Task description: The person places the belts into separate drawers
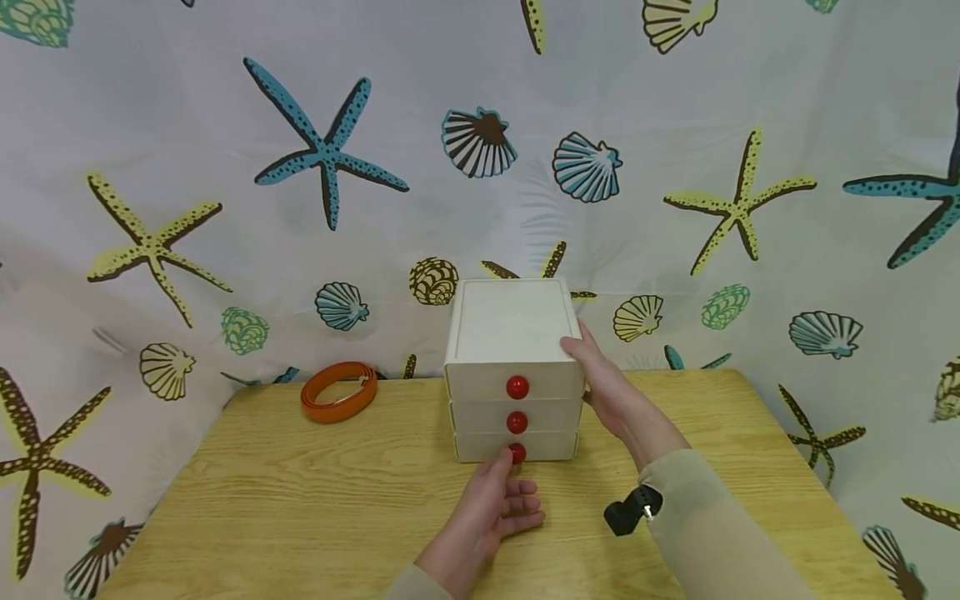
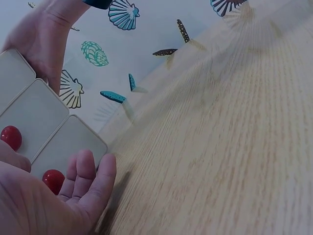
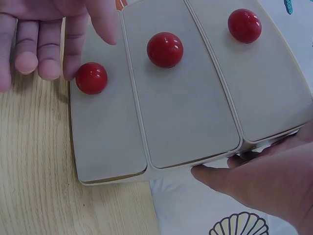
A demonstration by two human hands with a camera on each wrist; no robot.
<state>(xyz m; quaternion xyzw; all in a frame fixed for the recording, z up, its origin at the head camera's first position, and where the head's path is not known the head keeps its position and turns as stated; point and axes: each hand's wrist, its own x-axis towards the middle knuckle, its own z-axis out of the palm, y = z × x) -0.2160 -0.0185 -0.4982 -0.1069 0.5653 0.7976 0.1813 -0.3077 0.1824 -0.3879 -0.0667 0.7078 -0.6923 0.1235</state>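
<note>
Tabletop (image 1: 337,508) beneath all the fingers — and just beyond the left ones, a white three-drawer cabinet (image 1: 517,321)! Right hand (image 1: 618,396) rests against it, thumb over top, fingers down the side. Left hand (image 1: 491,504) loosely spread, grasping nothing. Coiled orange belt (image 1: 317,411) beyond, leftward; bottom red knob (image 1: 518,452) — right by that thumb.

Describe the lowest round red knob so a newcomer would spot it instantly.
On the yellowish wooden table stands a white box with three stacked drawers. The glossy round red knob sits on its bottom drawer, nearest the table. Unlike the two matching knobs above, it has the person's left hand close beside it.
</note>
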